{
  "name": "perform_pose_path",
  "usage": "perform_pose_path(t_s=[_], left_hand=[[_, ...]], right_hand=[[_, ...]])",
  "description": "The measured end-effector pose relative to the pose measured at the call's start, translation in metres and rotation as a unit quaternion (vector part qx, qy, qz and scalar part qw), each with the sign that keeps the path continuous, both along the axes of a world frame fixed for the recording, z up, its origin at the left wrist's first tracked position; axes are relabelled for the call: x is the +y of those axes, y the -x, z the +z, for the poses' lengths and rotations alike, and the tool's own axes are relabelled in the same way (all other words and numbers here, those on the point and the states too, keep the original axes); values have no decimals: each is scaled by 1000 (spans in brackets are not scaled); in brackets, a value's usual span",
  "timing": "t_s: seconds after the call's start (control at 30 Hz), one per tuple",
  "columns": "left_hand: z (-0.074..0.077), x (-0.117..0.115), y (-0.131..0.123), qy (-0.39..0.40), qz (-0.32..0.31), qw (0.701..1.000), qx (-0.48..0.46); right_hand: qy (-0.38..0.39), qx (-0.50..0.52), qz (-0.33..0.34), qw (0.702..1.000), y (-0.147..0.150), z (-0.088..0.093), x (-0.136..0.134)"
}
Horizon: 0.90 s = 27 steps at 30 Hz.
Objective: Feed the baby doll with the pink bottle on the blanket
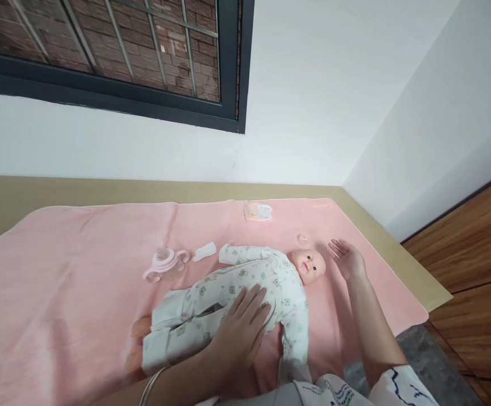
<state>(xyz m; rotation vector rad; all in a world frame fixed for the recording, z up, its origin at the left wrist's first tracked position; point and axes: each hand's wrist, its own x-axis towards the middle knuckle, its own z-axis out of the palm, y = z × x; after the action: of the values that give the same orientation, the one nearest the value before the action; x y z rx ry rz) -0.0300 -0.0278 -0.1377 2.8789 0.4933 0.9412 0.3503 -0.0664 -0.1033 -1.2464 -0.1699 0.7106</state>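
A baby doll [251, 282] in a white printed sleepsuit lies on its back across a pink blanket [101, 254], its bare head [308, 266] to the right and its bare feet to the left. My left hand [243, 318] rests flat on the doll's belly, fingers stretched out. Just right of the doll's head, my right hand [346, 259] is held palm up with loosely spread fingers and nothing in it; it seems apart from the head.
A pink-handled baby bottle [167, 264] lies beyond the doll's legs, beside a small white strip [204, 251]. A small clear packet [257, 211] and a clear round piece [302, 239] lie farther back. A wall and a barred window [232, 67] border the table's far side.
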Motion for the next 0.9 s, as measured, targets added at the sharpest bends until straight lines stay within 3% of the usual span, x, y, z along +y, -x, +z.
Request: perform_pose_path(t_s=[0.03,0.1,0.2,0.27,0.3,0.4,0.5,0.6,0.7,0.77,0.83,0.9], left_hand=[[-7,-4,10,-20,-4,1000,1],[-20,-11,25,-57,-12,998,-2],[-36,-14,37,-102,-17,995,-12],[-44,-14,40,-126,-20,992,-19],[-47,-14,40,-136,-23,990,-20],[-54,-14,41,-154,-38,987,-18],[-55,-15,43,-152,-48,987,-11],[-53,-16,45,-142,-49,989,-11],[-51,-16,46,-136,-57,989,-5],[-51,-16,46,-134,-62,989,5],[-52,-15,47,-132,-65,989,13],[-54,-15,48,-128,-67,989,22]], right_hand=[[40,-77,30,996,-3,7,10],[142,-263,119,947,-6,20,30],[293,-438,249,812,-7,27,60],[356,-488,320,730,-4,25,76],[373,-496,344,705,-2,23,83],[400,-504,376,667,3,23,102],[425,-547,366,621,14,40,128],[378,-610,340,608,56,75,160],[180,-678,372,608,137,108,184],[57,-682,413,601,201,119,191],[6,-679,470,564,259,120,195],[17,-693,514,505,303,116,199]])
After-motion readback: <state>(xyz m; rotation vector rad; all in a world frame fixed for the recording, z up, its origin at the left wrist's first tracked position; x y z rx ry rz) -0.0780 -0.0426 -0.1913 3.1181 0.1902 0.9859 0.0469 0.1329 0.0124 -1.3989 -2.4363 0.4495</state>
